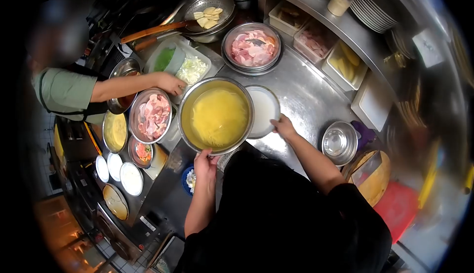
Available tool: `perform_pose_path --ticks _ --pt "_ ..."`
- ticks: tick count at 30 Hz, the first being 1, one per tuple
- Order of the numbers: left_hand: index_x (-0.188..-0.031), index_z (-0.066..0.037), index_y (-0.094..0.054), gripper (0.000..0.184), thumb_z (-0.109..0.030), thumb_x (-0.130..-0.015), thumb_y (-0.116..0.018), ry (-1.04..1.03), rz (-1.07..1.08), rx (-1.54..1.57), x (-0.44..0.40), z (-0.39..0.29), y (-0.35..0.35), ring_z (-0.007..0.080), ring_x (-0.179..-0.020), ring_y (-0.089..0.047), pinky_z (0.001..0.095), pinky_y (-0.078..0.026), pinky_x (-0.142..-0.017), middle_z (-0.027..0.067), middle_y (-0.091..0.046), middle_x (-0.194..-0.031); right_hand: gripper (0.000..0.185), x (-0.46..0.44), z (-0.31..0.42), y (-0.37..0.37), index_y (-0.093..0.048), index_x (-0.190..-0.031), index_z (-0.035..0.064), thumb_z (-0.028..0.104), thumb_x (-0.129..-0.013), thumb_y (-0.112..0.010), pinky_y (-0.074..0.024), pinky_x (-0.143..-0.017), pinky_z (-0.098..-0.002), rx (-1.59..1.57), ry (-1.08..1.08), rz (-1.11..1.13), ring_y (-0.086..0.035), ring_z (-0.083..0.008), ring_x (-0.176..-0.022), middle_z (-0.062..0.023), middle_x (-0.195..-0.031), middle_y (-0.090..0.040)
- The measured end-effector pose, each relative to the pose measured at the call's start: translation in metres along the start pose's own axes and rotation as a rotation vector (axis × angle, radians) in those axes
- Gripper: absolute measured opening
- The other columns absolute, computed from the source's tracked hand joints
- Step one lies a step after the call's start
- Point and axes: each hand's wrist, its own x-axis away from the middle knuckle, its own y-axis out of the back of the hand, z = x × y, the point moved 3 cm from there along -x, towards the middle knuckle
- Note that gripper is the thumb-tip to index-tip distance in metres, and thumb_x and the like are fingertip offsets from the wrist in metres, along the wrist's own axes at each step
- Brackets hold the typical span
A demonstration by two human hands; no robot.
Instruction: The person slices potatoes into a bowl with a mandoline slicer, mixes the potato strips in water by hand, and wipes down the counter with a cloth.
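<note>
My left hand is closed on the near rim of a large metal bowl. Thin yellow shreds that look like shredded potato fill it, seemingly in liquid. My right hand grips the right edge of a round white dish. That dish lies partly hidden behind the bowl's right side; I cannot tell whether it holds liquid. Left of the bowl, a co-worker's hand reaches to a tub of chopped pale vegetable.
Raw meat fills one metal bowl at the back and another at left. A colander holds pale slices. Nested metal bowls, a cleaver on a round board and a red board lie right.
</note>
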Motion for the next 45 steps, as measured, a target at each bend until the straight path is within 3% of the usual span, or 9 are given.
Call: perform_pose_path --ticks 4,12,20,24,29,32,35,41,45 --pt "-0.117 0.001 -0.061 0.029 0.002 -0.088 -0.06 -0.062 0.011 -0.039 0.002 -0.008 -0.005 0.0284 -0.09 -0.071 0.041 -0.064 -0.075 0.0143 -0.069 -0.106 0.039 -0.03 0.02 -0.044 -0.056 -0.134 -0.0059 0.016 -0.102 -0.059 -0.0604 -0.082 -0.034 -0.166 -0.071 0.161 -0.069 -0.0258 -0.094 -0.0187 -0.115 -0.068" --pt "-0.111 0.001 -0.059 0.023 0.001 -0.088 -0.062 -0.015 0.045 0.034 -0.057 0.005 -0.014 0.0268 -0.096 -0.068 0.0407 -0.061 -0.084 0.0123 -0.067 -0.106 0.033 -0.049 0.047 -0.033 -0.061 -0.128 -0.0027 0.017 -0.102 -0.056 -0.0588 -0.086 -0.0307 -0.3 -0.049 -0.016 -0.068 -0.0212 -0.093 -0.0117 -0.113 -0.066" --pt "-0.104 -0.002 -0.064 0.02 0.001 -0.085 -0.067 0.023 0.055 0.07 -0.1 0.006 -0.016 0.0225 -0.091 -0.066 0.0382 -0.058 -0.082 0.0088 -0.069 -0.1 0.035 0.085 0.071 0.017 -0.053 -0.136 -0.0035 0.012 -0.105 -0.053 -0.0575 -0.095 -0.0313 -0.442 -0.197 -0.113 -0.068 -0.0229 -0.109 -0.0162 -0.118 -0.067" --pt "-0.103 -0.001 -0.065 0.018 -0.002 -0.086 -0.068 0.116 0.102 0.032 -0.135 0.007 0.001 0.0227 -0.083 -0.064 0.0373 -0.059 -0.082 0.01 -0.069 -0.098 0.054 0.151 -0.009 0.05 -0.042 -0.145 -0.0023 0.032 -0.105 -0.053 -0.0537 -0.104 -0.0382 -0.972 -0.34 -0.166 -0.067 -0.029 -0.113 -0.0234 -0.129 -0.064" --pt "-0.123 -0.002 -0.061 0.029 -0.013 -0.096 -0.062 0.108 0.227 -0.149 -0.13 0.0 -0.004 0.0221 -0.093 -0.068 0.0416 -0.061 -0.088 0.0093 -0.07 -0.11 0.069 0.217 -0.067 0.105 -0.023 -0.152 0.0042 0.03 -0.101 -0.061 -0.0625 -0.074 -0.0339 -1.335 -0.248 -0.86 -0.072 -0.0291 -0.094 -0.0209 -0.12 -0.063" --pt "-0.128 -0.005 -0.059 0.034 -0.022 -0.099 -0.062 0.03 0.224 -0.272 -0.113 -0.005 -0.014 0.0196 -0.098 -0.064 0.0445 -0.059 -0.093 0.0069 -0.066 -0.117 0.076 0.21 -0.11 0.146 -0.012 -0.16 0.0147 0.02 -0.101 -0.059 -0.0564 -0.054 -0.0271 -1.225 0.011 -1.041 -0.072 -0.0238 -0.08 -0.0188 -0.113 -0.064" --pt "-0.134 -0.006 -0.056 0.044 -0.032 -0.099 -0.063 0.022 0.225 -0.336 -0.109 -0.007 -0.018 0.0216 -0.109 -0.057 0.0458 -0.056 -0.097 0.0077 -0.059 -0.13 0.081 0.192 -0.131 0.156 -0.003 -0.162 0.0231 0.01 -0.101 -0.055 -0.0469 -0.046 -0.0255 -1.16 -0.101 -1.125 -0.069 -0.0193 -0.073 -0.018 -0.11 -0.064" --pt "-0.142 -0.007 -0.048 0.063 -0.049 -0.096 -0.063 0.049 0.275 -0.397 -0.116 -0.007 -0.022 0.0248 -0.116 -0.052 0.0431 -0.054 -0.097 0.0089 -0.053 -0.138 0.086 0.14 -0.113 0.124 -0.005 -0.162 0.0075 0.0 -0.096 -0.059 -0.0484 -0.048 -0.0296 -1.101 0.103 -0.856 -0.073 -0.0239 -0.076 -0.0197 -0.113 -0.066" --pt "-0.143 -0.007 -0.047 0.066 -0.051 -0.097 -0.062 0.059 0.287 -0.41 -0.112 -0.002 -0.03 0.0248 -0.116 -0.052 0.0403 -0.054 -0.095 0.0108 -0.053 -0.139 0.089 0.162 -0.061 0.101 -0.009 -0.162 0.0056 0.005 -0.095 -0.066 -0.0588 -0.078 -0.0348 -1.006 -0.103 -0.613 -0.069 -0.0263 -0.101 -0.0177 -0.129 -0.061"
